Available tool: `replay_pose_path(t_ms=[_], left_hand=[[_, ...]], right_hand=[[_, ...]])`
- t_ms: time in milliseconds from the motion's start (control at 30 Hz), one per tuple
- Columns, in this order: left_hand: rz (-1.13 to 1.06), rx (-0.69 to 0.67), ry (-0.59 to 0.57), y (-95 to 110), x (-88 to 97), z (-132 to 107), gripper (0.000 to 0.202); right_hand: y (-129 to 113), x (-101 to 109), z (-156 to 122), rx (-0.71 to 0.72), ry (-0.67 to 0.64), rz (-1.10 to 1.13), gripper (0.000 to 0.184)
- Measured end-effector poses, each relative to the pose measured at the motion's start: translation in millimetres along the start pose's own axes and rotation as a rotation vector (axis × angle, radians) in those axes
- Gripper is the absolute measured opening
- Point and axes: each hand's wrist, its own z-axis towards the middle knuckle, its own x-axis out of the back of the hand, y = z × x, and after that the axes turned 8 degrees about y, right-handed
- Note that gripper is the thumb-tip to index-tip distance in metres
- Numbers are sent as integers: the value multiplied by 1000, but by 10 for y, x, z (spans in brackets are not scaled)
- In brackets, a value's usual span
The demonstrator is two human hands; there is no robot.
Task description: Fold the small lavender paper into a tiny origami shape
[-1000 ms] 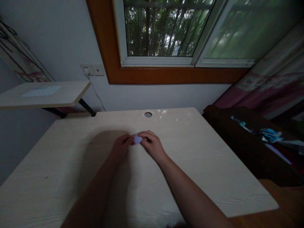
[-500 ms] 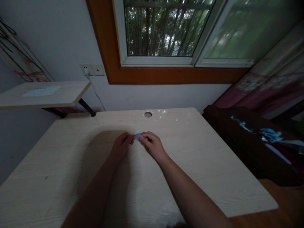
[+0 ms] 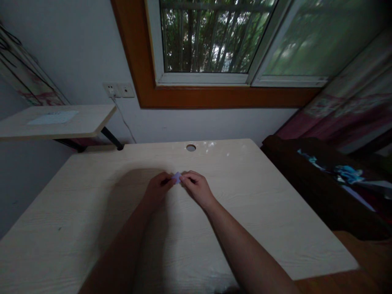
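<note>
A small pale purple piece of paper [image 3: 177,177] is pinched between both my hands over the middle of a light wooden desk [image 3: 92,212]. My left hand [image 3: 157,190] grips its left side with curled fingers. My right hand [image 3: 196,188] holds its right side with thumb and fingertips pressed together. Most of the paper is hidden by my fingers.
A round cable hole [image 3: 190,147] sits near the desk's far edge. A smaller shelf [image 3: 76,122] with a white sheet [image 3: 52,118] stands at the left. A wall socket [image 3: 119,90] and a window [image 3: 208,36] are behind. A dark bed frame [image 3: 321,183] borders the right side.
The paper looks smaller and flatter between my fingers than a second ago. Both hands have shifted slightly away from me.
</note>
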Motion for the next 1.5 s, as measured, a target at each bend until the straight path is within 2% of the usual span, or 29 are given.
replay_pose_path(t_ms=[600, 1000, 1267, 1500], left_hand=[[-117, 34, 1, 71, 21, -23, 27], [-27, 5, 12, 47, 12, -2, 25], [-6, 11, 13, 94, 27, -12, 27], [-13, 3, 34, 49, 15, -4, 25]], right_hand=[[42, -13, -19, -29, 69, -6, 21], [-2, -19, -13, 40, -43, -26, 19], [-2, -21, -17, 47, -59, -52, 20], [-47, -16, -18, 28, -61, -54, 20]])
